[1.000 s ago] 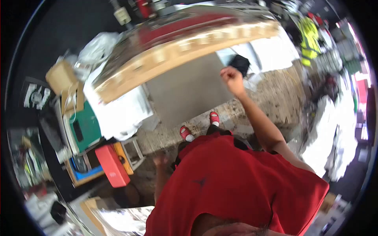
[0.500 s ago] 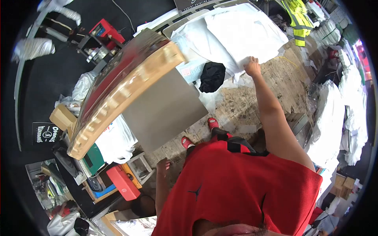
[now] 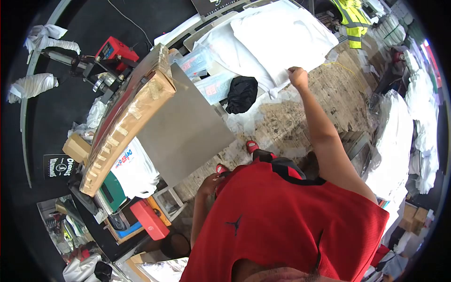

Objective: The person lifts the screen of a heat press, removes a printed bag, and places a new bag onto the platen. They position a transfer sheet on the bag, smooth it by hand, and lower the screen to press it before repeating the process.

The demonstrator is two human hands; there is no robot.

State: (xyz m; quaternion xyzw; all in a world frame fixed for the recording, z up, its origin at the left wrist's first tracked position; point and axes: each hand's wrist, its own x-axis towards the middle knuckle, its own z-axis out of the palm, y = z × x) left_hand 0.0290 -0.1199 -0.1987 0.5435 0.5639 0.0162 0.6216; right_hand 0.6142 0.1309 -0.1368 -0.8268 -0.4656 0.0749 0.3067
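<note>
My right hand [image 3: 298, 76] is stretched out and closed on the edge of a white garment [image 3: 282, 35] that lies on a stack of white cloth on a table. A black bundle of cloth [image 3: 242, 95] sits just left of that hand. My left hand [image 3: 210, 182] hangs low beside my red shirt, fingers loosely curled, holding nothing. The grey lower platen [image 3: 183, 129] of a heat press lies in front of me, with its raised upper plate [image 3: 124, 117] wrapped in tan tape.
A red control box [image 3: 116, 49] tops the press arm. A white printed bag [image 3: 131, 167], a green box and a red case [image 3: 150, 220] sit at lower left. Piles of white cloth [image 3: 399, 136] line the right. A yellow safety vest [image 3: 354, 21] hangs at top right.
The view has swung left to right across the press. My right hand has reached the white garment's edge and closed on it. My left hand has risen toward my shirt.
</note>
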